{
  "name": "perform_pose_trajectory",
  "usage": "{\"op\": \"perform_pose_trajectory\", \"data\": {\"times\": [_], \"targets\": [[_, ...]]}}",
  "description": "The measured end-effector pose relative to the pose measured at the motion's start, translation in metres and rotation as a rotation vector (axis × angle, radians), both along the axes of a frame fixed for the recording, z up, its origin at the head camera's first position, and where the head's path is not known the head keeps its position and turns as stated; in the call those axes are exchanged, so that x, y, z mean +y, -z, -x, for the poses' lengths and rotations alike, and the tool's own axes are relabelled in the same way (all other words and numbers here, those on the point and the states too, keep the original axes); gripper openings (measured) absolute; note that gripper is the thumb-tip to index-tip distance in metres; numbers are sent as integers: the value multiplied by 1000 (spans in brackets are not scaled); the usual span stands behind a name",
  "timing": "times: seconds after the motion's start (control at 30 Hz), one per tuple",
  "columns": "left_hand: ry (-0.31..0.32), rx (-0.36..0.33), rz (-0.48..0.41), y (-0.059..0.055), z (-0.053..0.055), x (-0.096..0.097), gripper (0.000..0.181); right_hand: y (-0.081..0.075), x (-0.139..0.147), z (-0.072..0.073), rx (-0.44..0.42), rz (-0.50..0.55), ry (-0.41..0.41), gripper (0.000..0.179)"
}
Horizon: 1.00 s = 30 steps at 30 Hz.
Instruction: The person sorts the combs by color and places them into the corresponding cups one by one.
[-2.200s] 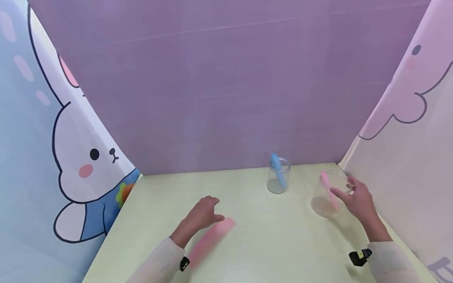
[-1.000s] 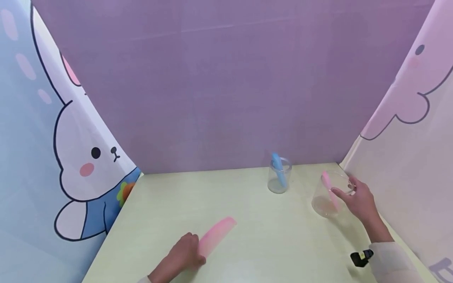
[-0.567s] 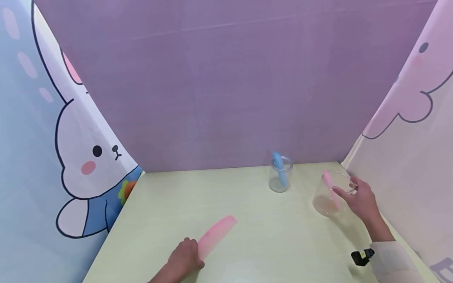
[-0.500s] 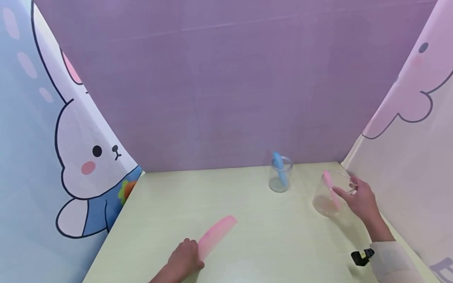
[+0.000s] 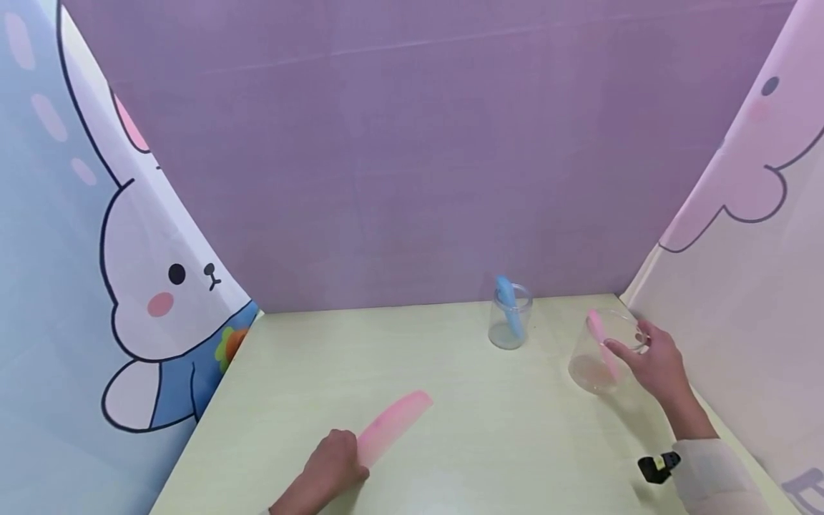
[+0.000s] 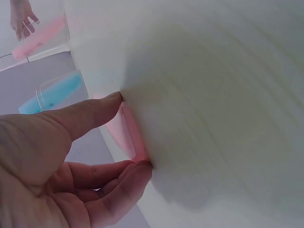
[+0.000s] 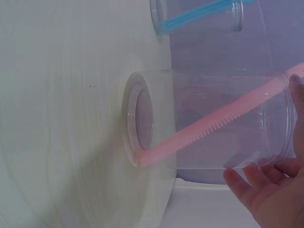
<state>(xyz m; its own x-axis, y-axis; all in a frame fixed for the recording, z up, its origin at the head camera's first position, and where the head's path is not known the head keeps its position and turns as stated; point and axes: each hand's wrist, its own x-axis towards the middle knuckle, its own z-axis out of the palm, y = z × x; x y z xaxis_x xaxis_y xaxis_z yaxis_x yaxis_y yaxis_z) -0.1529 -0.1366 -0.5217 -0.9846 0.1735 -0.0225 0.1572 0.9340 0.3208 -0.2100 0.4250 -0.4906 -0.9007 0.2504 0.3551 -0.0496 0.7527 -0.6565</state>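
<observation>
My left hand (image 5: 330,463) grips the near end of a pink comb (image 5: 398,423), which slants across the table. In the left wrist view, thumb and fingers pinch the comb (image 6: 127,130) by its two edges, close to the tabletop. At the right, my right hand (image 5: 656,365) holds a clear jar (image 5: 581,361) near its rim. A second pink comb (image 7: 209,126) leans inside that jar, its teeth showing in the right wrist view. The jar's base (image 7: 135,109) stands on the table.
Behind, left of the held jar, a smaller clear jar (image 5: 506,337) stands with a blue comb (image 5: 508,304) leaning in it. A purple backdrop (image 5: 412,157) closes the table's far edge, and printed cloth panels (image 5: 154,250) flank both sides.
My left hand has moved back toward the table's near side and taken hold of the pink comb's near end. The comb has barely shifted. My right hand stays on the jar.
</observation>
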Motion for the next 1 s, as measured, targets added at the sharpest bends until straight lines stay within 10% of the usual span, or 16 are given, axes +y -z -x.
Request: {"op": "perform_pose_trajectory", "data": {"times": [1.0], "targets": [[146, 109, -47, -15, 33, 3, 31, -1, 0, -1, -45, 8, 13, 86]]}}
